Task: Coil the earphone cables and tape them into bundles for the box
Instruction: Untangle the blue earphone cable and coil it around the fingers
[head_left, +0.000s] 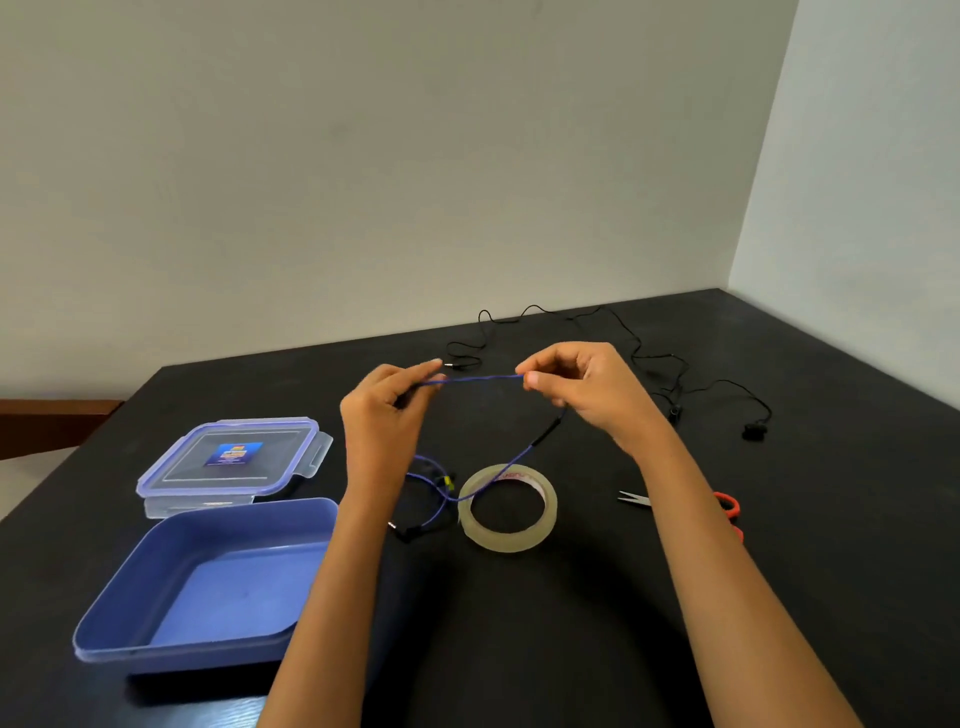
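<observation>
Text: lid (228, 457) has a blue sticker (234, 453), print too small to read. Reddish print inside the tape roll (506, 535), unreadable. No other legible writing.

Counts: 2 earphone cables (1 blue, 1 black), 1 clear tape roll, 1 pair of scissors (636, 500) with orange-red handles, 1 blue plastic box (218, 582), 1 clear lid with blue-edged clips, 2 hands.

Left hand (387, 410) pinches the blue earphone cable (478, 378) between thumb and fingertips, other fingers curled. Right hand (587, 389) pinches the same cable at its thumb tip. A short straight stretch runs between the two hands, held up above the black table (571, 623), centre frame.

From the right hand the blue cable drops down-left through a black inline piece, crosses the near-left rim of the tape roll, and ends in loose loops on the table just beside the left wrist; a yellow bit and a jack plug show there.

Black earphone cable (753, 431) lies uncoiled at the far side of the table, upper right, behind the hands, apart from them.

Box is open, lower left; lid flat just behind it. Scissors right of the tape, partly hidden by the right forearm.
</observation>
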